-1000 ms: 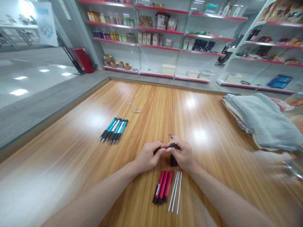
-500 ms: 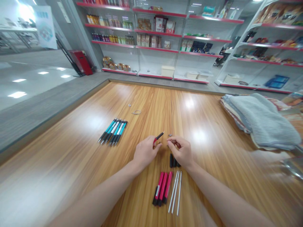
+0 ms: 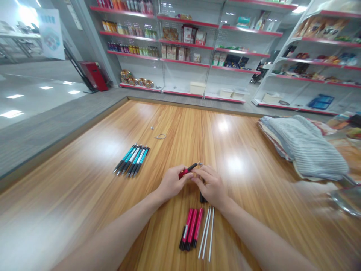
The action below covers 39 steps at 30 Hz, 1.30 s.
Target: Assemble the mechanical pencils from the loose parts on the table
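My left hand (image 3: pixel 172 183) is closed around a pen (image 3: pixel 184 173) with a red barrel and a black front part, which points up and to the right. Close against it, my right hand (image 3: pixel 211 187) has its fingers bent together by the pen's side; what they pinch is hidden. Small silver parts (image 3: pixel 200 163) lie just past the pen's front end. Black grip pieces (image 3: pixel 202 198) are partly covered by my right hand. Nearer to me are three red pen barrels (image 3: pixel 194 227) with black ends, and three thin white refills (image 3: pixel 207 233) beside them.
Several blue and black pens (image 3: pixel 132 160) lie in a row on the left of the wooden table (image 3: pixel 84 210). Beyond them are a wire loop (image 3: pixel 161 136) and a small silver piece (image 3: pixel 152 128). Folded cloths (image 3: pixel 306 145) and a shiny metal object (image 3: pixel 346 199) are at the right.
My hands have come together, with the right fingers moving left to the pen. The pen is tilted lower, and the view has shifted slightly.
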Available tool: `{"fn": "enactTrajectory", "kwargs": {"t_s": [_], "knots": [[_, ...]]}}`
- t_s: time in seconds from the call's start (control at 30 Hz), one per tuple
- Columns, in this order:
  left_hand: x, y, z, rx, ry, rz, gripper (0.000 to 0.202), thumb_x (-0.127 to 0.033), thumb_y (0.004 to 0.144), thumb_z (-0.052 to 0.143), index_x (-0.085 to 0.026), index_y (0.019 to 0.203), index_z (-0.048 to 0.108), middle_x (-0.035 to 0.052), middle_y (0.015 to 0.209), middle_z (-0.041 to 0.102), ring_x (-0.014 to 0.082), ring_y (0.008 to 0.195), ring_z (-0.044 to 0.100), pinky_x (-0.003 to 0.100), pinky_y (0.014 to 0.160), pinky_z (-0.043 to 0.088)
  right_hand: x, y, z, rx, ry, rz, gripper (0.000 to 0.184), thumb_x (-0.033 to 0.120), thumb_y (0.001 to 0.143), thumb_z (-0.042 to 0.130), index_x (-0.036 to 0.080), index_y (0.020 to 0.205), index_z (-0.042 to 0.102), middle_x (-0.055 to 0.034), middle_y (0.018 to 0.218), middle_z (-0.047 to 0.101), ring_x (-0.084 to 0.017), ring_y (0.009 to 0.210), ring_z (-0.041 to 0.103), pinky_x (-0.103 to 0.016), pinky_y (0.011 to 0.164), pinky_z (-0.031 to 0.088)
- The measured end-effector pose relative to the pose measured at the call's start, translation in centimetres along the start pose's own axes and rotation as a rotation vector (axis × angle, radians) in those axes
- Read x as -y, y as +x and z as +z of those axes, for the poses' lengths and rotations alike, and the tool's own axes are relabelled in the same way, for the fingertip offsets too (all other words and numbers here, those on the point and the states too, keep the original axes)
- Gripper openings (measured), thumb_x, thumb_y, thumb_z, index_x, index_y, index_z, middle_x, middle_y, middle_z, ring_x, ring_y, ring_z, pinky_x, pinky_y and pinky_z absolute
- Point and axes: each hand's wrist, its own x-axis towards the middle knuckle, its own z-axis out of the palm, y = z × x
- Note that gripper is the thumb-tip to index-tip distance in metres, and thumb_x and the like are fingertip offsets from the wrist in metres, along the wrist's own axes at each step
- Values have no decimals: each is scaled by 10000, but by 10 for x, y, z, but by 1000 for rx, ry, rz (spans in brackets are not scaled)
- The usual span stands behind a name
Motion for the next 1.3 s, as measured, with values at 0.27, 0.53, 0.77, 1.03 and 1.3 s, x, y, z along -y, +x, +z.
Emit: {"fn": "enactTrajectory", "kwargs": {"t_s": [0.27,0.53,0.77,1.03,1.3], "knots": [[4,1,-4,93,-108,-27,386,-464,860,538,-133,659,544,-35,590,426,90,561,380,219,543,287,-2,0,-1,7,51,-27,133,227,891,556,212,995,638,-62,872,605,-199,874,555,-351,787,468],[2,-1,-7,180,-153,35,386,-418,906,471,-120,692,590,-10,634,495,99,595,438,216,568,312,-3,0,0,6,48,-59,72,258,881,583,201,903,623,-52,791,613,-193,783,549,-341,738,457],[1,-2,-7,115,-187,45,378,-383,935,418,-122,775,641,12,654,544,118,614,481,229,592,352,-1,0,-2,-105,34,7,84,255,878,587,192,869,642,-38,741,623,-154,673,542,-296,644,451],[-1,0,-3,-207,71,115,268,-272,946,432,-184,1104,630,60,894,602,156,818,543,261,747,404,-5,-1,-5,-220,43,74,144,223,845,620,210,976,680,-49,850,665,-130,643,554,-274,593,473],[0,-2,-2,-216,377,113,223,-283,936,474,-275,1078,646,27,889,612,176,889,524,323,814,343,-7,3,-6,-276,65,63,136,200,833,646,207,965,677,-40,890,651,-117,665,544,-270,628,484]]}}
